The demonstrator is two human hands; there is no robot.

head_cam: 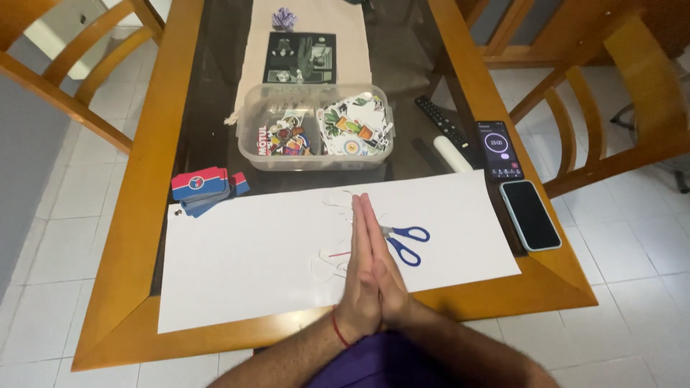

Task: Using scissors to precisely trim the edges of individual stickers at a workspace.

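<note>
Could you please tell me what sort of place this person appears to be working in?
Most likely a home dining room: a glass-topped wooden table with wooden chairs on white floor tiles, and a TV remote beside craft supplies such as a sticker box and scissors.

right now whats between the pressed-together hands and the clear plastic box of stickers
In the head view, only the white sheet with a few small paper cut-outs, then a strip of dark glass tabletop, lies between the hands and the plastic box.

Clear sticker box (314,164), card stack (207,188), two phones (530,214), remote (443,124).
</note>
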